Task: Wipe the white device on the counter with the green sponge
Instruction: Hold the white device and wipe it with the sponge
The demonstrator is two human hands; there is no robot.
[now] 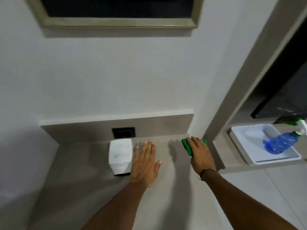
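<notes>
A white boxy device (120,154) stands on the grey counter (79,171), just below a black wall socket. My left hand (145,161) is flat and open, fingers together, right beside the device's right side. The green sponge (186,146) lies on the counter near the back right corner. My right hand (201,155) lies flat on top of it, covering most of it; whether the fingers grip it cannot be told.
A black socket (123,132) sits in the backsplash behind the device. To the right, past a grey pillar (232,97), a white tray (245,146) holds a blue spray bottle (280,143) lying on its side. A framed dark panel (116,12) hangs above.
</notes>
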